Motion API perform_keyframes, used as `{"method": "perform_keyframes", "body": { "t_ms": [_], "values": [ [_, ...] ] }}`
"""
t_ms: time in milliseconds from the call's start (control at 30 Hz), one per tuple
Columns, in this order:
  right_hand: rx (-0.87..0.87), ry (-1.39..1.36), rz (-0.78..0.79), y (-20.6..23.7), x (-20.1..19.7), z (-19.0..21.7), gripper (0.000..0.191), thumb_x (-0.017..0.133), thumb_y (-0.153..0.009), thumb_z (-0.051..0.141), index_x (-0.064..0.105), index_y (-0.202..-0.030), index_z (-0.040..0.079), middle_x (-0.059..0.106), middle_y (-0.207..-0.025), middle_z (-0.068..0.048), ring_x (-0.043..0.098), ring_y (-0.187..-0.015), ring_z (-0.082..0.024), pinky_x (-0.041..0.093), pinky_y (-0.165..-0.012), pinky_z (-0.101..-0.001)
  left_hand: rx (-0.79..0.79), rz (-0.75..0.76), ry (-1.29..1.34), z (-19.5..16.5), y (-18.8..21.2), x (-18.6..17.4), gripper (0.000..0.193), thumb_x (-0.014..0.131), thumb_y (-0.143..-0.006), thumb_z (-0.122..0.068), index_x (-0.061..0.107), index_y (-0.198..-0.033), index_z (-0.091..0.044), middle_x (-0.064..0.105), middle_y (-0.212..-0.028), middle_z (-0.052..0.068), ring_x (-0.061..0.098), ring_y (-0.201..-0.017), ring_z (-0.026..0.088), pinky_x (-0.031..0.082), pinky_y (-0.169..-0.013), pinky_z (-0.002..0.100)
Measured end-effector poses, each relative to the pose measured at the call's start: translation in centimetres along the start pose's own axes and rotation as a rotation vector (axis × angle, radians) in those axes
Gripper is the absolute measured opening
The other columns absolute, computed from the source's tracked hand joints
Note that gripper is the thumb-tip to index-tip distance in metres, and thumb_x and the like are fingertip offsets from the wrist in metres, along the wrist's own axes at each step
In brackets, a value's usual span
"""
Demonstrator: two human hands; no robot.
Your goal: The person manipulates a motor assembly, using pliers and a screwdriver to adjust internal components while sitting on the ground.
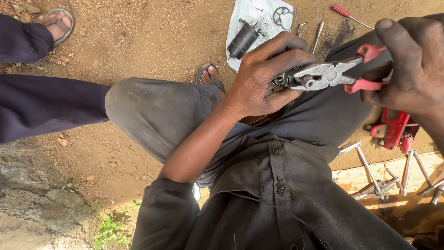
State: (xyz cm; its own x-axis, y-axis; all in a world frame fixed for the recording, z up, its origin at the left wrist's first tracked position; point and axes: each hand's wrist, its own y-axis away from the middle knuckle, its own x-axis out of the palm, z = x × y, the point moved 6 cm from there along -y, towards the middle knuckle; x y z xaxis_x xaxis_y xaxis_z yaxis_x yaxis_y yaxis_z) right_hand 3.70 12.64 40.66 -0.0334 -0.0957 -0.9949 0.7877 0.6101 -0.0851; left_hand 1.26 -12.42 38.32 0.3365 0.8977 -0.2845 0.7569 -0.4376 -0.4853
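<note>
My left hand (266, 76) is closed around a small round metal part (280, 80), held above my raised knee. My right hand (409, 65) grips the red handles of a pair of pliers (330, 74). The steel jaws of the pliers are clamped on the part at my left fingertips. Most of the part is hidden by my fingers. Both hands sit over my grey trousers (162, 115) and dark shirt (277, 194).
On the dirt ahead lies a white plastic sheet (240, 23) with a black cylindrical motor part (243, 39) and a gear ring (281, 16). A red-handled screwdriver (347, 14) lies nearby. Another person's leg (41, 104) and sandalled foot (55, 25) are at left. Red tool (393, 127) and spanners (370, 171) lie right.
</note>
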Motion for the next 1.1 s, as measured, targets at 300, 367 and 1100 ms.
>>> {"method": "perform_keyframes", "body": {
  "t_ms": [300,367,1100],
  "values": [
    [-0.16,0.063,-0.036,-1.9,-2.2,0.4,0.075,0.1,-0.049,0.02,0.071,-0.115,-0.002,0.058,-0.092,-0.013,0.051,-0.081,-0.027,0.043,-0.071,-0.0426,0.04,-0.034,-0.006,0.0,-0.2,-0.2,0.041,0.087,-0.08,-0.019,0.071,-0.117,-0.019,0.064,-0.116,-0.003,0.07,-0.098,0.011,0.063,-0.085,0.03],
    [-0.164,0.081,-0.02,-2.6,-2.4,0.6,0.076,0.1,-0.048,0.022,0.071,-0.114,-0.003,0.057,-0.089,-0.013,0.049,-0.079,-0.026,0.043,-0.07,-0.0431,0.031,-0.03,0.007,0.0,-0.2,-0.7,0.044,0.082,-0.076,-0.016,0.07,-0.118,-0.017,0.062,-0.117,-0.001,0.069,-0.097,0.014,0.061,-0.084,0.032],
    [-0.085,0.041,0.03,-1.9,-0.8,-0.3,0.082,0.096,-0.054,0.017,0.071,-0.131,0.003,0.05,-0.092,-0.011,0.045,-0.074,-0.021,0.038,-0.065,-0.0372,0.039,-0.119,0.05,1.0,0.2,-1.3,0.047,0.08,-0.077,-0.02,0.07,-0.123,-0.022,0.064,-0.123,-0.002,0.071,-0.102,0.014,0.064,-0.092,0.031]
  ]
}}
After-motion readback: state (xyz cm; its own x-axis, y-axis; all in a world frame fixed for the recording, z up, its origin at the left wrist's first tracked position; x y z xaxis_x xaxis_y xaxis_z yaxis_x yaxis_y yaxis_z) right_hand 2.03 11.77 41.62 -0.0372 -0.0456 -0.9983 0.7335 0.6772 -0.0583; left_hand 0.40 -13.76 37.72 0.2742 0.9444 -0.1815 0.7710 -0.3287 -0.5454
